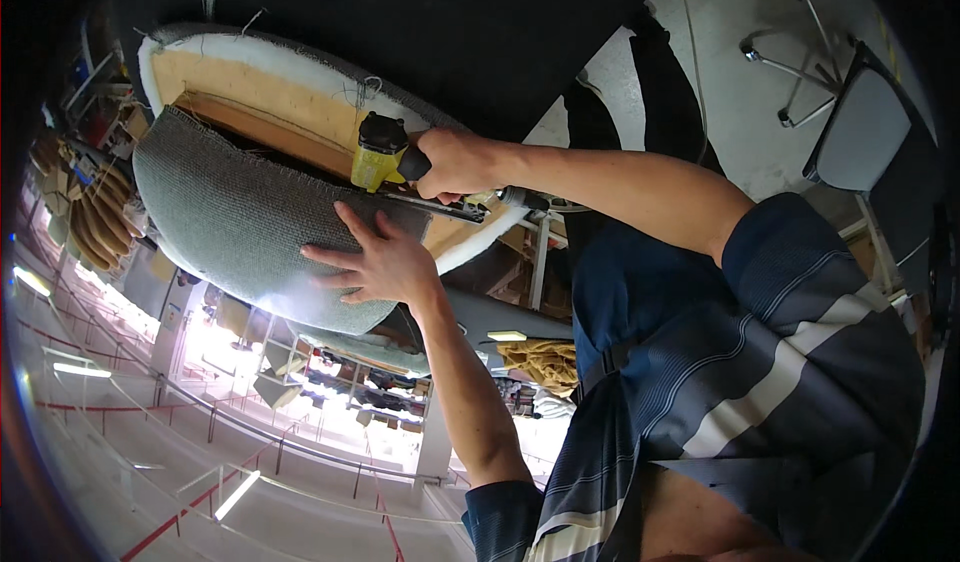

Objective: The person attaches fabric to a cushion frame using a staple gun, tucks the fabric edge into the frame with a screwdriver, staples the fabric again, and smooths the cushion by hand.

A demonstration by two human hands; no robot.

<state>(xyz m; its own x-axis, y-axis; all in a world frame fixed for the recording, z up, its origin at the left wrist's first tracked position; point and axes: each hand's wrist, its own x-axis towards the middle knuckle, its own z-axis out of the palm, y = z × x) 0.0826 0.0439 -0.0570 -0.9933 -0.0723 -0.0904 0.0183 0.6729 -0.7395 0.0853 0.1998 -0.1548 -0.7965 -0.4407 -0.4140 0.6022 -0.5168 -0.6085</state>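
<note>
Grey woven upholstery fabric (235,217) is stretched over a curved seat piece with a pale wooden frame (265,97) and a white foam edge (290,57), seen from the head camera in a picture that appears turned over, with workshop ceiling lights at the bottom.

One hand (385,262), on the arm that enters from the lower edge, lies flat on the fabric with fingers spread and released, pressing the cloth near its raw edge. Which arm this is cannot be told for certain from the tilted view; it reads as the left.

The other hand (455,160), likely the right, is clenched around the dark grip of a yellow and black pneumatic staple gun (385,157), whose nose sits at the fabric edge against the wood.

Judging by this, the fabric is being tacked down; the next staple calls for keeping the cloth taut and the nose square.

No containers show clearly; shelves (330,362) in the background are too blurred to read.
</note>
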